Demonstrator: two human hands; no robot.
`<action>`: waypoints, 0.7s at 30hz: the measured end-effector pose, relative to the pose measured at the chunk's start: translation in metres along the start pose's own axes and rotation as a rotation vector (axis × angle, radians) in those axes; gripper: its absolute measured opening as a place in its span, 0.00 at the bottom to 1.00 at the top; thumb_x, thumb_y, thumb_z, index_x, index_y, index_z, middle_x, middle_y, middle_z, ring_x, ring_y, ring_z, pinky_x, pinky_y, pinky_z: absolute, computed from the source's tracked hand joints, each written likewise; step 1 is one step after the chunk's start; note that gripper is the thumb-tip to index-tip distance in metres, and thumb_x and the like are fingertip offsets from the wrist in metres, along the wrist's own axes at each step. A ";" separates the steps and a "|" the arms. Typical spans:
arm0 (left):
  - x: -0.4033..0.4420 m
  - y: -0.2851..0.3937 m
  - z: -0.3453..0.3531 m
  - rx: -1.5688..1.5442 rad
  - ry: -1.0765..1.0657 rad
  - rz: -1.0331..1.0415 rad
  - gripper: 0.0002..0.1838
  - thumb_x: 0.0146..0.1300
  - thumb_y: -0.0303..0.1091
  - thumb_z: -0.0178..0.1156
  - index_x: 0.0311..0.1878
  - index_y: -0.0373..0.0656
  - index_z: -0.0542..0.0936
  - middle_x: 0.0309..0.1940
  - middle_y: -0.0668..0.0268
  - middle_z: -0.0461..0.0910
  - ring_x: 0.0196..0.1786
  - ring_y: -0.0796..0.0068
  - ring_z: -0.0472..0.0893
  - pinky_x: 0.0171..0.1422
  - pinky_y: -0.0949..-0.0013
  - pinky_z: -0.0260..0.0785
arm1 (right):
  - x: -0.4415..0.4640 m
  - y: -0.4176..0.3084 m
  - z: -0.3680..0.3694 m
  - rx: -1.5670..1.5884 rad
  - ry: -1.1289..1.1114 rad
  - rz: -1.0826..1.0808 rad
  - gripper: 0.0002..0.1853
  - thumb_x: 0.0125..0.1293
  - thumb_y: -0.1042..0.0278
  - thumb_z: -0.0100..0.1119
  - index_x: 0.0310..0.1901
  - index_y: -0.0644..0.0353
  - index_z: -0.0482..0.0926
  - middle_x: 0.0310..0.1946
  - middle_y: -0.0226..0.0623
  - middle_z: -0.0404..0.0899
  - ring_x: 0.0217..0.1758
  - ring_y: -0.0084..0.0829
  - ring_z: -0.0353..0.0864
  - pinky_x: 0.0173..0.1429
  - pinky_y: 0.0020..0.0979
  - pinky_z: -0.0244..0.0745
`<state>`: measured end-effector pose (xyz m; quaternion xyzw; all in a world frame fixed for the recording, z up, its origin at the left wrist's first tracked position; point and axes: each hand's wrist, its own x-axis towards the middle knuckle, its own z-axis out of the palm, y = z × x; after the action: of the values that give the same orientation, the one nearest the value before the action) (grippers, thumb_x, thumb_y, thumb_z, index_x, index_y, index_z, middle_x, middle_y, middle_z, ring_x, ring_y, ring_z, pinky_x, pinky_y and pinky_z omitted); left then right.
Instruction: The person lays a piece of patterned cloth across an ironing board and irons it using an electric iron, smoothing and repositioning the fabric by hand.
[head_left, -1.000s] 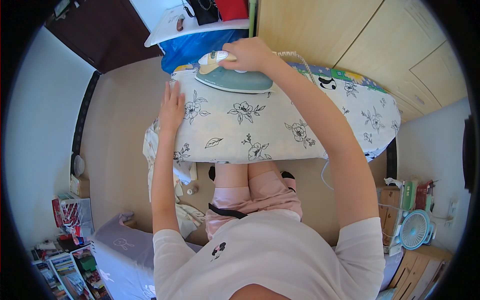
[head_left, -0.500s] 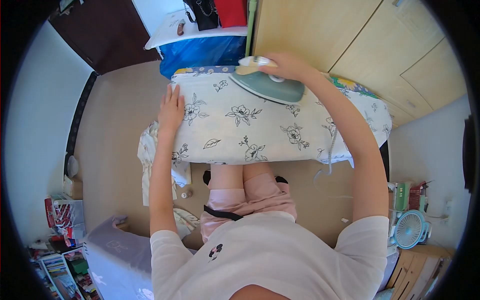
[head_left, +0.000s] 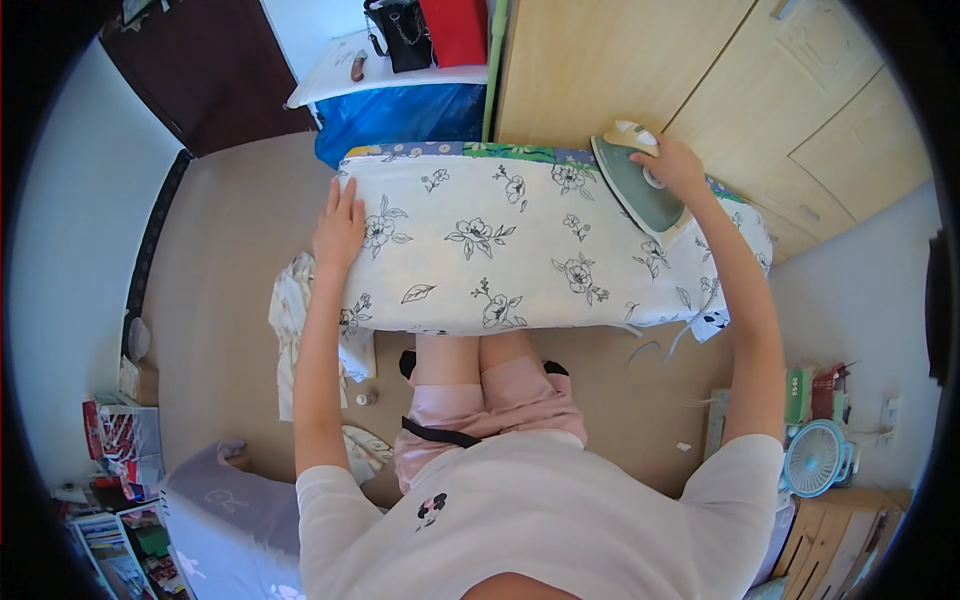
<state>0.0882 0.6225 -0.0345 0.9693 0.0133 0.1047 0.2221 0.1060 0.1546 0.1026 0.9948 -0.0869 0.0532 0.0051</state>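
White cloth with black flower prints (head_left: 480, 237) lies spread over the ironing board (head_left: 530, 152), whose patterned cover shows along the far edge. My right hand (head_left: 672, 168) is wrapped round the handle of a green and cream iron (head_left: 640, 190), which rests near the board's far right part with its tip towards the far side. At the left end, my left hand (head_left: 340, 225) lies flat on the cloth with its fingers stretched out. Part of the cloth hangs down beside my left forearm.
Beyond the board stand wooden cabinets (head_left: 620, 70) and a white table (head_left: 330, 85) with a black bag (head_left: 405, 40) and a red bag (head_left: 455, 32). A small fan (head_left: 815, 458) is at the right. A small bottle (head_left: 366, 397) stands on the floor.
My right hand has slid the iron from the board's far left side to the right, and the iron has turned. My left hand stays at the left end.
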 end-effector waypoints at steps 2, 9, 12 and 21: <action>0.003 -0.002 0.001 -0.095 0.034 0.049 0.24 0.64 0.46 0.38 0.62 0.54 0.62 0.65 0.63 0.54 0.62 0.51 0.60 0.62 0.59 0.57 | -0.004 -0.008 -0.005 -0.015 -0.017 0.007 0.31 0.48 0.39 0.58 0.46 0.55 0.75 0.36 0.41 0.79 0.41 0.38 0.78 0.43 0.37 0.71; 0.008 -0.015 0.017 -0.082 0.151 0.095 0.25 0.64 0.46 0.37 0.64 0.49 0.57 0.64 0.59 0.55 0.63 0.50 0.58 0.63 0.58 0.55 | 0.002 -0.045 -0.054 0.157 -0.017 -0.129 0.30 0.48 0.39 0.58 0.43 0.59 0.76 0.34 0.41 0.79 0.38 0.37 0.79 0.41 0.35 0.72; 0.006 -0.011 0.015 -0.121 0.201 0.079 0.27 0.65 0.46 0.37 0.64 0.44 0.55 0.63 0.54 0.56 0.63 0.50 0.58 0.63 0.57 0.54 | -0.010 -0.076 -0.068 0.211 0.050 -0.278 0.31 0.48 0.39 0.58 0.40 0.63 0.76 0.31 0.44 0.79 0.35 0.39 0.78 0.40 0.35 0.72; 0.005 -0.006 0.000 -0.176 0.090 -0.096 0.26 0.66 0.48 0.33 0.57 0.39 0.65 0.57 0.50 0.65 0.64 0.52 0.58 0.65 0.53 0.50 | -0.032 -0.194 -0.035 0.054 -0.078 -0.642 0.31 0.47 0.36 0.56 0.35 0.62 0.77 0.27 0.44 0.77 0.33 0.40 0.78 0.38 0.38 0.72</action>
<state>0.0929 0.6279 -0.0361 0.9387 0.0604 0.1379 0.3102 0.1047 0.3516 0.1336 0.9724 0.2328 0.0127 -0.0079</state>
